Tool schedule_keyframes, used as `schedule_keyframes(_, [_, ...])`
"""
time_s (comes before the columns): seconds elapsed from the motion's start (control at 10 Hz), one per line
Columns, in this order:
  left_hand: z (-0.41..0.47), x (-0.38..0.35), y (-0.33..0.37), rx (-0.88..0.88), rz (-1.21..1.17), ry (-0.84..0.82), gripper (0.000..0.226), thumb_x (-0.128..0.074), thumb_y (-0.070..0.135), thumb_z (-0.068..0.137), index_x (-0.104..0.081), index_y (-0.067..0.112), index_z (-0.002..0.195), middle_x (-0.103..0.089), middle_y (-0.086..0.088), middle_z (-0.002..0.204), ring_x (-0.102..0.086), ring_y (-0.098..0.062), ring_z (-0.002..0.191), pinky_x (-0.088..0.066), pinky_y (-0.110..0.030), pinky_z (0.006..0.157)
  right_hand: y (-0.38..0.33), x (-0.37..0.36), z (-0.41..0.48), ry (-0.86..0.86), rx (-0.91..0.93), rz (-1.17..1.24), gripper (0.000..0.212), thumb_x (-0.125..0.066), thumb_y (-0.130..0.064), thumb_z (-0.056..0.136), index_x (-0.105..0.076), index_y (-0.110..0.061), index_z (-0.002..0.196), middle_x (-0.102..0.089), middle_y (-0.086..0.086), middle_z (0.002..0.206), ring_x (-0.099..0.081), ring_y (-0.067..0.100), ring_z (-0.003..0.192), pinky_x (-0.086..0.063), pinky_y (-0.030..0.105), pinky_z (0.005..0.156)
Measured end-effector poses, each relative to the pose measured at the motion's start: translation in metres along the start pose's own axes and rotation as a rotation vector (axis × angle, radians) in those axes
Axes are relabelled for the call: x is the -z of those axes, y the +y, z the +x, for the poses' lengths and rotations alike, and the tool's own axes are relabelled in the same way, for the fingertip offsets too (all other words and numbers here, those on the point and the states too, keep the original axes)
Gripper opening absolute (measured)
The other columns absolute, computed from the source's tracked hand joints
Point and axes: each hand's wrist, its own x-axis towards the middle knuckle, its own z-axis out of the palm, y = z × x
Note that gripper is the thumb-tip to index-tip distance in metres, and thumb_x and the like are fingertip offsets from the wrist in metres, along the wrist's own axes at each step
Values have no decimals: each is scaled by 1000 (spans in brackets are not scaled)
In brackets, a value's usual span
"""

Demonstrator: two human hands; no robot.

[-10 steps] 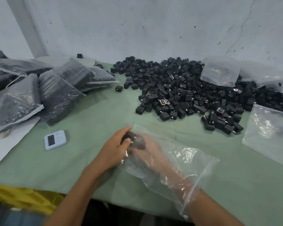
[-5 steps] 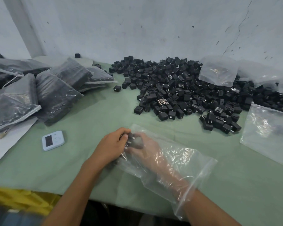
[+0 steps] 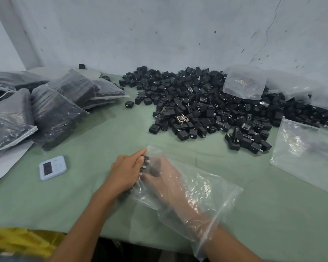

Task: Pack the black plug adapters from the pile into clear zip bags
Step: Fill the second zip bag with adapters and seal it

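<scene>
While reaching wrist-deep down the clear zip bag (image 3: 218,191) with the right hand (image 3: 165,179), meets black plug adapters (image 3: 145,163) at its closed far-left end; cannot tell that grip through plastic. Clasps that end from outside with the left hand (image 3: 127,171), just beside them.

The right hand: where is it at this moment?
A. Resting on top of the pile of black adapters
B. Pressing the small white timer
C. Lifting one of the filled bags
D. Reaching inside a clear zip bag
D: the right hand shows through the plastic of the clear zip bag, with the forearm passing in through the bag's open mouth.
</scene>
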Motion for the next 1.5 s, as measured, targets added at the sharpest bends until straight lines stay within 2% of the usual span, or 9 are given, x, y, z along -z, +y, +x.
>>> schedule_keyframes(0.1, [1,2,0,2,81,2,39,-35,39,107,-47,46,144,-66,-2,121,-59,-29,116,-38,-47,108,54,37,8,-215,227,342,24,-49,-69,74,-46,-49,88,-51,-29,83,-42,-16,67,-37,0,59])
schedule_keyframes(0.3, [0,3,0,-7,48,-4,37,-35,39,107,-51,49,138,-67,2,115,-59,-26,115,-39,-48,107,57,41,7,-290,259,302,11,-50,-57,88,-49,-50,97,-47,-33,86,-42,-17,71,-36,-2,62])
schedule_keyframes(0.5, [-2,5,5,29,108,-15,38,-29,43,107,-49,55,136,-66,8,114,-60,-23,112,-37,-47,108,20,31,21,-487,23,194,54,-27,4,99,-65,-18,130,-62,2,138,-57,16,127,-38,9,101])
schedule_keyframes(0.7, [-7,4,8,45,-16,-7,36,-34,41,106,-53,53,134,-66,5,114,-64,-35,107,-51,-59,93,140,211,-28,-993,146,552,28,-63,-14,97,-70,-21,123,-68,-5,126,-61,7,118,-49,18,94])
schedule_keyframes(0.9, [-2,3,3,29,-4,33,34,-40,40,105,-58,51,131,-70,8,105,-68,-23,87,-53,-51,91,213,247,56,-422,-47,507,25,-60,-7,97,-77,-26,103,-71,9,101,-65,21,92,-56,34,78])
schedule_keyframes(1.1, [0,4,-2,14,66,27,36,-37,40,106,-52,52,135,-63,6,125,-56,-21,119,-39,-47,107,237,159,147,-279,-42,-193,45,-57,-31,99,-48,-28,143,-42,9,148,-44,31,132,-38,40,110])
schedule_keyframes(1.2, [0,3,-3,16,48,28,36,-37,40,106,-53,53,135,-63,7,123,-57,-21,118,-40,-47,106,245,144,156,-189,-109,-165,22,-63,-31,96,-59,-25,116,-53,11,130,-53,31,113,-44,38,94])
schedule_keyframes(1.4, [-1,2,-1,9,43,29,36,-37,38,106,-54,50,135,-63,7,125,-58,-23,117,-39,-47,108,232,194,105,-4,-264,631,16,-61,-13,98,-58,-22,111,-64,10,103,-62,20,73,-54,30,64])
schedule_keyframes(1.5, [-1,2,-1,11,40,26,36,-37,39,106,-54,51,134,-63,7,126,-59,-23,117,-38,-48,108,231,235,22,-142,-320,921,31,-72,-24,86,-65,-18,115,-64,18,88,-58,22,62,-53,29,55])
